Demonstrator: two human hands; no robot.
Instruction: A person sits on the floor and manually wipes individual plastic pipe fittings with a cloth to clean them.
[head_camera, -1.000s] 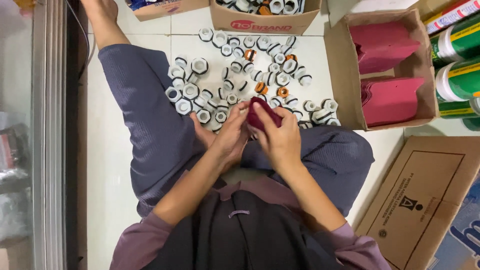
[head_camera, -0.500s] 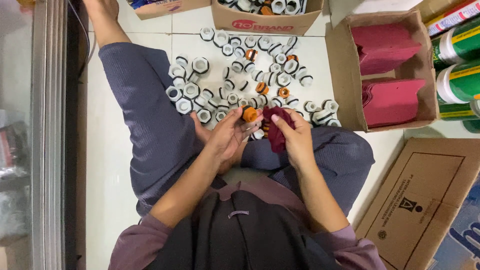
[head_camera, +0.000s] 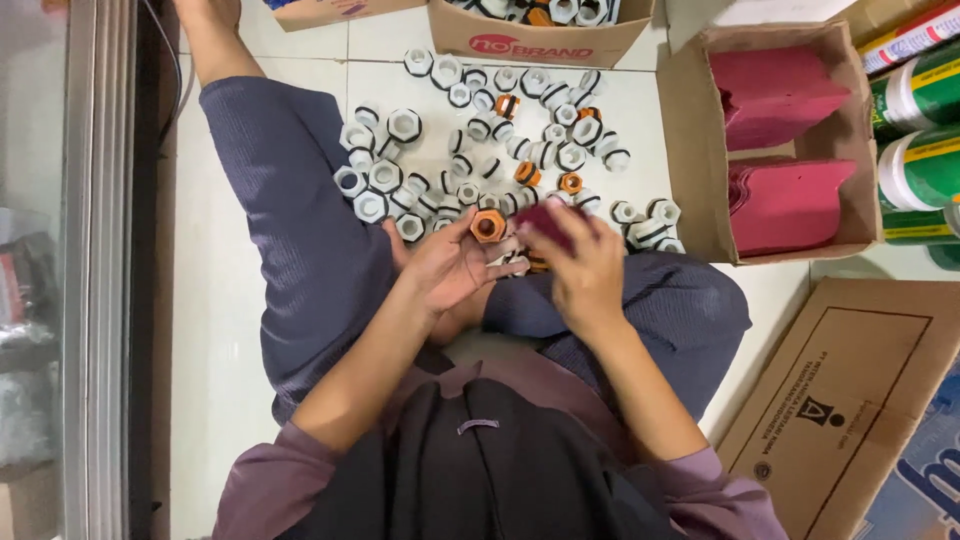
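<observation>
Floor: we see white tiles (head_camera: 215, 400).
Middle: loose white and orange fittings (head_camera: 470, 150).
Right side: open box of red pieces (head_camera: 780, 150); flat cardboard (head_camera: 850, 400).

White plastic fittings (head_camera: 470, 150) scattered on tiled floor (head_camera: 215, 380). Cardboard box (head_camera: 690, 150) of dark red pouches (head_camera: 785, 200) at right, green tape rolls (head_camera: 925, 165) beside it, flat carton (head_camera: 850, 400) below.

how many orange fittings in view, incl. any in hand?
6 at least. One in the left hand, orange fitting; four on the floor; one in the top box. More may be hidden behind the hands.
</observation>
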